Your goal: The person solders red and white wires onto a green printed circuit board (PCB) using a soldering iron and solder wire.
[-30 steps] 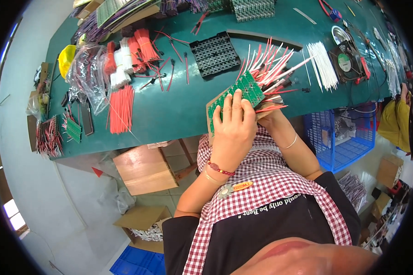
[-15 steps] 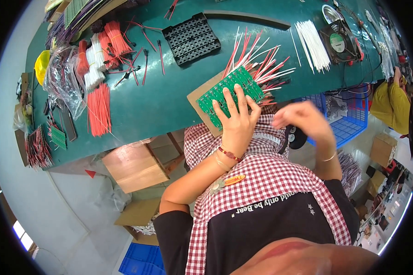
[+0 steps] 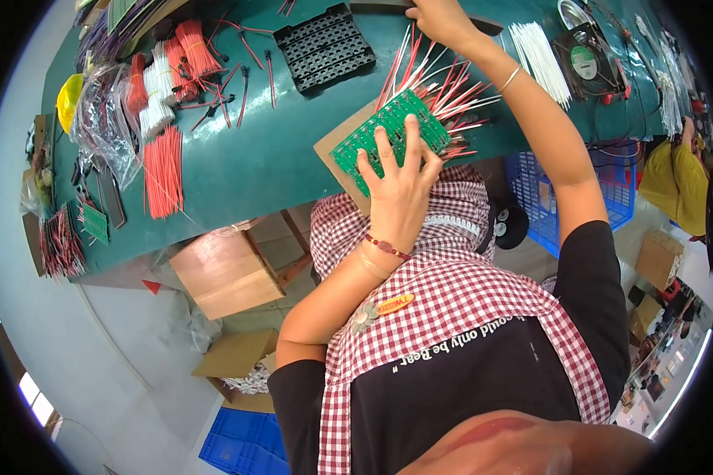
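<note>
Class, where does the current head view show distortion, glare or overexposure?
Head view: fisheye distortion bows the front edge of the flat teal tabletop; head view: glints streak the clear crumpled plastic bag; head view: the small bright window at lower left looks washed out; head view: the green rectangular circuit board shows no large glare patch.

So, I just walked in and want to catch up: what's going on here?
A person has the left hand spread over a green circuit board, brown cardboard beneath it. Red and white wires fan out beyond the board. The right hand is at a dark strip farther back on the green table; whether it grips it isn't clear.
</note>
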### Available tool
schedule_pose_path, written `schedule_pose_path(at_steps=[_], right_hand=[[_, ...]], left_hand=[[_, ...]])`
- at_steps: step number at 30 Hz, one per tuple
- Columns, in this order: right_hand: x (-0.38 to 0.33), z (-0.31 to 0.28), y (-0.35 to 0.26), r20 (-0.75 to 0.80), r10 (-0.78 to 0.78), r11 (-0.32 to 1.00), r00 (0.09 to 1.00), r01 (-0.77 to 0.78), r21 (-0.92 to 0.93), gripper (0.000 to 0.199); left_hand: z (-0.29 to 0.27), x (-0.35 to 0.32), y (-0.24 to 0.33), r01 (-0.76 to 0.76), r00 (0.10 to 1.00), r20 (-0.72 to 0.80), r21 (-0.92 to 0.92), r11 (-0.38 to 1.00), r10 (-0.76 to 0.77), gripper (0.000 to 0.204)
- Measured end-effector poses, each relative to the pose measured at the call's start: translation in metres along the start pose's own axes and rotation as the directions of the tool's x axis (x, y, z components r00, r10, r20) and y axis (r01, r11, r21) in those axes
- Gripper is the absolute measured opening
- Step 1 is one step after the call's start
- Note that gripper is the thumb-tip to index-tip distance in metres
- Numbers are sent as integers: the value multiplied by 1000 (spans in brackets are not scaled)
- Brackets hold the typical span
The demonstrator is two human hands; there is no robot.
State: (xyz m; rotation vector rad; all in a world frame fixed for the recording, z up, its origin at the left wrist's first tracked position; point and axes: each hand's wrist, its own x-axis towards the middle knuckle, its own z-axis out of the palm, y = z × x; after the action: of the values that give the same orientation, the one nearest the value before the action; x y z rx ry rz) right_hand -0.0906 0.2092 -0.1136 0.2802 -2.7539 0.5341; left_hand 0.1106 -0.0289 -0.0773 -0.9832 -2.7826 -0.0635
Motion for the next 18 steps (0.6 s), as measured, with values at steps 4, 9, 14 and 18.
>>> schedule_pose_path(at_steps=[4,9,14,18], right_hand=[[-12,-22,5,-101,-22,1000,995,21,-7,17],[-31,-42,18,-545,-309,518,779,619,590,20],[-79,-86,-20,67,-176,938,982,147,314,39],[-89,-91,-26,53,-386,921,921,381,79,34]], left_hand=[[-5,3,0,-9,1000,25,52,999,8,29],[-8,10,1,-17,999,35,19,1000,16,25],[-8,9,1,-25,995,93,83,996,18,23],[-9,9,1,-29,996,87,75,997,23,22]])
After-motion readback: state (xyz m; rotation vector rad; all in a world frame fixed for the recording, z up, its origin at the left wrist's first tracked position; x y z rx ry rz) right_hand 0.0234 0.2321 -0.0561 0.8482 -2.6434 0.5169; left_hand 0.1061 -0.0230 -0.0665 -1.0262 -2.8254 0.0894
